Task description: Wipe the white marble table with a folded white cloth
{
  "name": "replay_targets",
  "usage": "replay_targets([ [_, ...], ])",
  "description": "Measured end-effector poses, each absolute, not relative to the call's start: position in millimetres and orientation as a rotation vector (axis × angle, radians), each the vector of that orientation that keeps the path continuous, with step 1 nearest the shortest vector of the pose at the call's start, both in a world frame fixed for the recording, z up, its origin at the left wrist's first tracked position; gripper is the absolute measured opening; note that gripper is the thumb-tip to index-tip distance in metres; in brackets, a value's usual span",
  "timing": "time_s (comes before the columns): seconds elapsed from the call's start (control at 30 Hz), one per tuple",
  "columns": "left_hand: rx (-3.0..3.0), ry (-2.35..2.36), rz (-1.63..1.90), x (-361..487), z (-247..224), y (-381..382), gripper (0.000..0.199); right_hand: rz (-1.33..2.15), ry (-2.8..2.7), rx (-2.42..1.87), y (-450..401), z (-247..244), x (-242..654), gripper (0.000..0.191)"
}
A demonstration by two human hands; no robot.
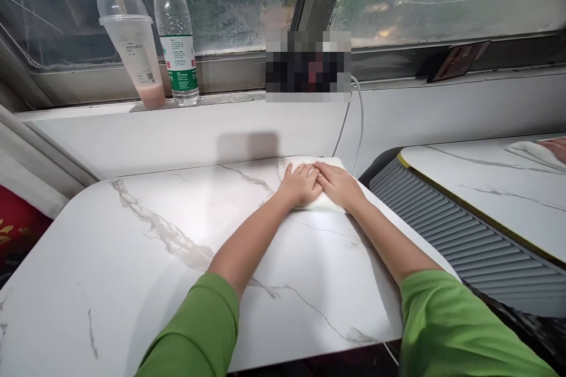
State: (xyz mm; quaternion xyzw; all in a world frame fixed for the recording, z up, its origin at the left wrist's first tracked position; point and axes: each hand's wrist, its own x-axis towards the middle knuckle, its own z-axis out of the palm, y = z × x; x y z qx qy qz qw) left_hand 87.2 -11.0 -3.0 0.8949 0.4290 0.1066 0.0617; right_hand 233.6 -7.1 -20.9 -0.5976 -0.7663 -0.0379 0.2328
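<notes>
A folded white cloth (326, 202) lies on the marble-patterned tabletop (186, 294), close to its far right corner. My left hand (300, 184) rests flat on the left part of the cloth, fingers stretched out. Beside it, my right hand (339, 184) presses on the cloth with its fingers extended too. The fingertips of both hands meet and partly overlap over the middle of the cloth. Both arms reach forward across the table, and the hands cover much of the cloth.
On the window ledge stand a plastic cup (139, 53) with a straw and pink drink, and a water bottle (177, 41). White cables (360, 123) hang behind the table. At right is another table (495, 188) with a ribbed grey side; a cloth (537, 153) lies there under a hand.
</notes>
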Motion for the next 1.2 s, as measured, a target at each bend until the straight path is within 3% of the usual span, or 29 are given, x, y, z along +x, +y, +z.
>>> replay_targets([
  [0.37,2.760,1.075,0.283,14,10,-148,0.056,-0.202,-2.143,-1.573,-158,-29,175,0.050],
  [0.57,2.637,1.011,0.218,-39,28,-208,0.059,-0.024,-2.269,-1.367,-219,-21,150,0.057],
  [0.73,2.353,1.168,0.152,-38,32,-174,0.061,-0.002,-2.366,-1.402,-190,-18,144,0.051],
  [1.03,2.459,1.632,0.488,-15,12,-32,0.044,-0.092,-2.190,-1.604,-35,-13,104,0.049],
  [1.2,2.459,1.675,0.471,-29,11,-27,0.044,-0.189,-2.085,-1.615,-21,-19,97,0.043],
])
